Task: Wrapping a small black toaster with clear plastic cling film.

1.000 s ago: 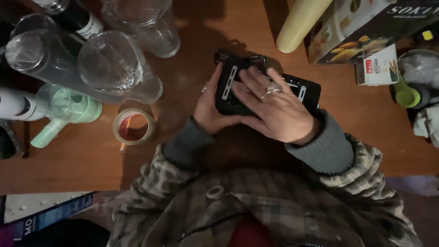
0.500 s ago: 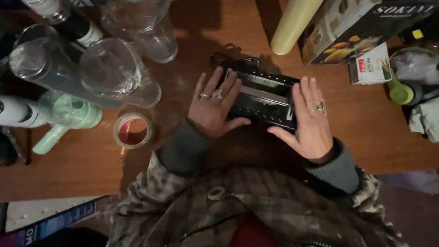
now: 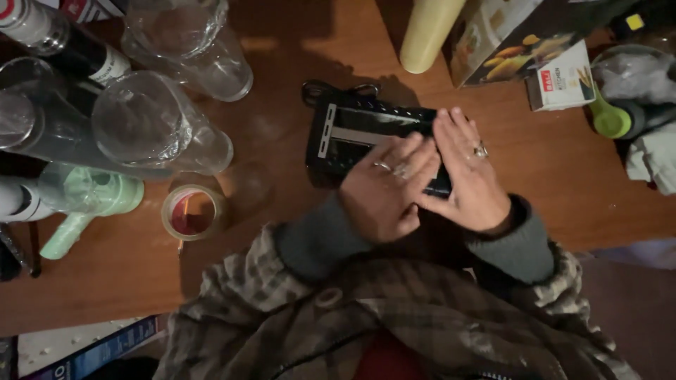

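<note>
You had both hands flat on the black case (image 3: 352, 134) lying on the wooden table (image 3: 282, 211) before you. Your left hand (image 3: 384, 190) lay open across its lower edge, fingers spread; your right hand (image 3: 468, 179) lay open over its right end, likely steadying it, gripping nothing. Empty glasses (image 3: 155, 127) and a tape roll (image 3: 190, 211) stood well left.

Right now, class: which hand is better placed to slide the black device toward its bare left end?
Probably the left hand: it lies flat on the black device nearest the uncovered end. The right hand covers the device's far right edge, farther from that end.
</note>
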